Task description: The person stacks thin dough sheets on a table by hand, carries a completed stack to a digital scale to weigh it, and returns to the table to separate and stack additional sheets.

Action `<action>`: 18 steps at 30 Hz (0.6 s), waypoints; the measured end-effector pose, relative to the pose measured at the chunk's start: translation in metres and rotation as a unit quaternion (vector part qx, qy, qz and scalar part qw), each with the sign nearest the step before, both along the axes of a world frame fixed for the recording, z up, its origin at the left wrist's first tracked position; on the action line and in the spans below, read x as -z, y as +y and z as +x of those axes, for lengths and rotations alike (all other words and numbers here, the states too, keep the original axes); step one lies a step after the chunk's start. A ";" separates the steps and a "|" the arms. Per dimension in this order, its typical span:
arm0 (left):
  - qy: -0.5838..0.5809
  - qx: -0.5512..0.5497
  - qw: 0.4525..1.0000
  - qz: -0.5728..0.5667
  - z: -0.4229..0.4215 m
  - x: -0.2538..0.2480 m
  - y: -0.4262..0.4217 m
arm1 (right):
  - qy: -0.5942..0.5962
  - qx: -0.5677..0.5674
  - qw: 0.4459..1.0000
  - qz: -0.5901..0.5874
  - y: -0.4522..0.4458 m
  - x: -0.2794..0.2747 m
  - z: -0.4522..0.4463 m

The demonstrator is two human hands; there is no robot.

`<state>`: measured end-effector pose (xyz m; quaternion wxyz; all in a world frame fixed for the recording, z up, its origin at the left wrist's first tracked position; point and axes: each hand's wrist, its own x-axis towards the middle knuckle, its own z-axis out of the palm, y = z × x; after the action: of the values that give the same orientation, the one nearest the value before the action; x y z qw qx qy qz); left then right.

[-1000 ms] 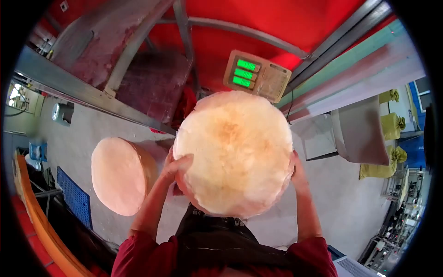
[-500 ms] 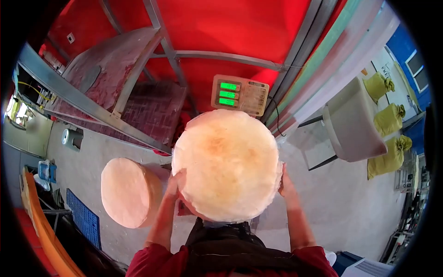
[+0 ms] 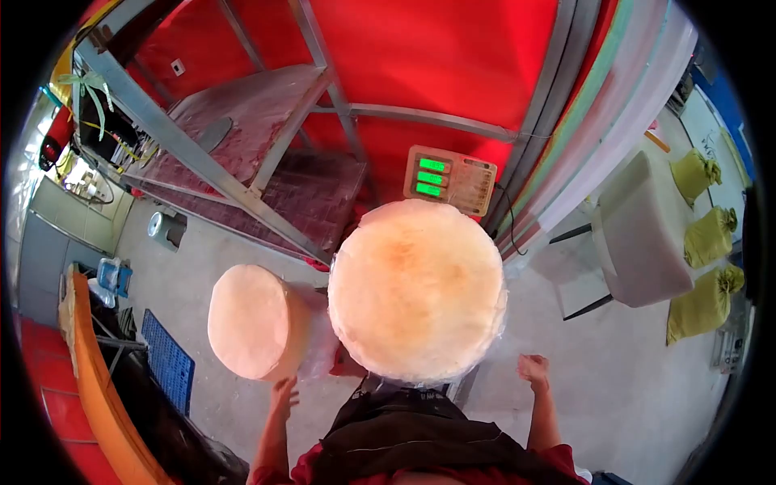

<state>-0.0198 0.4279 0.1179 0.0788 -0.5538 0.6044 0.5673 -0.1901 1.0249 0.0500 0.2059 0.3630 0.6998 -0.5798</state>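
Pale round block [image 3: 416, 291], rough-edged, clear film at rim, just before green-lit display panel [image 3: 469, 182]. Left hand [image 3: 283, 394], right hand [image 3: 533, 370] empty, fingers loosely parted. Grey floor [image 3: 598, 396], red wall [image 3: 436, 65].

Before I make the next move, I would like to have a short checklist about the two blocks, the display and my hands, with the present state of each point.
1. Middle block free of both hands: ok, neither the left hand nor the right hand touches it.
2. Both hands empty: ok, nothing shows in either.
3. Display lit: ok, three green rows.
4. Display reading legible: not ok, the digits are too blurred.
5. Middle block fully supported: cannot tell, it hides what is beneath.
6. Left hand clear of the left block: cannot tell, they look very close.
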 end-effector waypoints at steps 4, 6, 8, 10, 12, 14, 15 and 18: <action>-0.142 0.043 0.989 0.007 0.079 -0.030 0.011 | 0.080 -0.061 0.995 -0.006 0.047 0.013 -0.012; -0.188 0.091 0.978 0.016 0.088 -0.039 0.014 | 0.113 -0.090 0.985 0.099 0.078 0.007 -0.058; -0.200 0.174 0.964 0.011 0.082 -0.045 0.009 | 0.183 -0.030 0.975 0.123 0.106 -0.004 -0.100; -0.131 0.293 0.939 -0.125 0.077 -0.022 -0.004 | 0.265 -0.007 0.959 0.099 0.092 -0.075 -0.122; -0.079 0.353 0.915 -0.180 0.066 -0.013 -0.013 | 0.296 0.011 0.950 0.100 0.052 -0.138 -0.122; -0.040 0.355 0.922 -0.147 0.048 -0.020 -0.015 | 0.311 0.013 0.943 0.118 0.010 -0.174 -0.114; -0.016 0.351 0.928 -0.126 0.043 -0.032 -0.016 | 0.327 -0.039 0.938 0.110 -0.006 -0.177 -0.106; 0.046 0.319 0.943 -0.076 0.081 -0.023 -0.031 | 0.363 -0.180 0.911 0.077 -0.097 -0.169 -0.080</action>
<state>0.0614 0.3972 0.1410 0.1852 -0.3092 0.7939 0.4896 -0.2701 0.9282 0.2193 0.0105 0.0100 0.8223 -0.5689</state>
